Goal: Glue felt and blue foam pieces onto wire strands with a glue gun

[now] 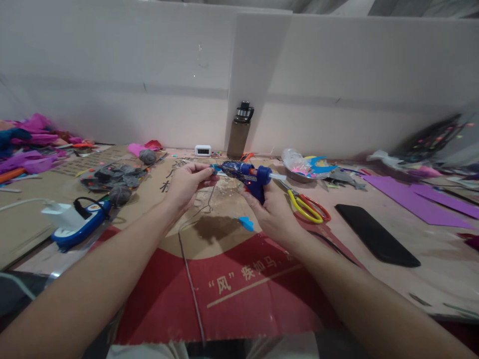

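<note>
My right hand [275, 212] is wrapped round the grip of a blue hot glue gun [251, 177], held above the table with its nozzle pointing left. My left hand [187, 185] is pinched shut on a small blue piece [215, 169] right at the nozzle tip. A thin wire [189, 259] hangs from near my left hand and trails toward me over the red and brown cardboard [232, 289]. A small light-blue scrap [246, 223] lies under my hands.
Yellow-and-red scissors [307, 207], a black phone [376, 234] and purple sheets [419, 199] lie right. A power strip with a white plug [77, 224] and grey felt scraps [114, 177] lie left. A bottle [239, 130] and small clock [202, 150] stand by the white partition.
</note>
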Motion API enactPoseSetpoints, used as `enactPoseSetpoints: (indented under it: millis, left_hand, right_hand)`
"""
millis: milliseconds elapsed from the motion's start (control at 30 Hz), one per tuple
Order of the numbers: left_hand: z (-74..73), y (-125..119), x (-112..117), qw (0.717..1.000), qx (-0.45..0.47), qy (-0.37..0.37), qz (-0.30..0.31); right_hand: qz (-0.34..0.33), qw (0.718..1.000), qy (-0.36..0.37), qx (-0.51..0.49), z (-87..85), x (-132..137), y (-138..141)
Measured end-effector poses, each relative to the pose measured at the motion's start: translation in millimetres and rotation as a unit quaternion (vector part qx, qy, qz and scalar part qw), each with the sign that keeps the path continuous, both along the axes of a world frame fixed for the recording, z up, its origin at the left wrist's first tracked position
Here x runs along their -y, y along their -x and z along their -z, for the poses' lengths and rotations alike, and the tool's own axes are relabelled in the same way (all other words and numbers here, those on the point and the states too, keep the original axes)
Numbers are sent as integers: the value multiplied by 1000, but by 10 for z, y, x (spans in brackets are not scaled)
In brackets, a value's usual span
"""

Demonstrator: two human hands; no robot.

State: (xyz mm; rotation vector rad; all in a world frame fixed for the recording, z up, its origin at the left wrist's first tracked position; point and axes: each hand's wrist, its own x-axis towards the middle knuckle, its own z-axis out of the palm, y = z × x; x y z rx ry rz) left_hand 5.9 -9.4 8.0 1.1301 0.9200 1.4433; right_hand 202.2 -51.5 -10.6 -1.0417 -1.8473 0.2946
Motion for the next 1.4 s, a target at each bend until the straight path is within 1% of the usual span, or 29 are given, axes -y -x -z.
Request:
enactPoseSetpoints:
  millis: [500, 667, 900, 1133, 1400]
  left_hand:
    - [16, 18, -7, 1000, 4, -7, -3]
    - [1, -2, 8, 1000, -2, -2, -1]
    - [10, -24, 5, 1000, 0, 3, -1]
    - [-12, -19, 16, 1000, -1, 3, -3]
    - [4, -6, 9, 1000, 0, -2, 0]
  right_hand:
    - [12, 1000, -1, 0, 7, -1, -4]
    - [-2, 1000, -3, -4, 17, 0, 0]
    - [-2, 1000, -20, 0, -9, 23, 21]
    - [-3, 1000, -5, -9, -10, 18, 16]
    - [0, 1000, -1, -6, -12, 20, 12]
